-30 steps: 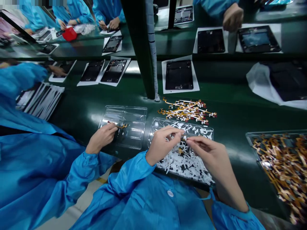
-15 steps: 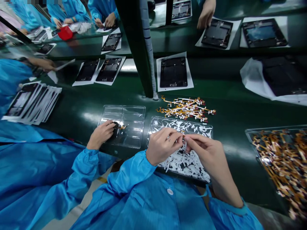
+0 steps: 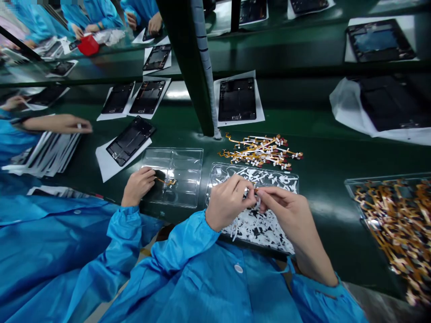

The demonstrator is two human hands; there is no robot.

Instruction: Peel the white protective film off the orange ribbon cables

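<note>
On the green table (image 3: 332, 197), a clear plastic tray (image 3: 210, 181) of white scraps (image 3: 266, 233) lies right of a clear compartmented plastic tray (image 3: 186, 172), in front of a loose pile of orange ribbon cables (image 3: 261, 150), left of copper-coloured strips (image 3: 397, 224).

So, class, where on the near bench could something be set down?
The near bench is bare between the right hand and the cable tray, and right of the loose cables. It's crowded around the scrap tray: loose cables behind, clear tray at left.
</note>
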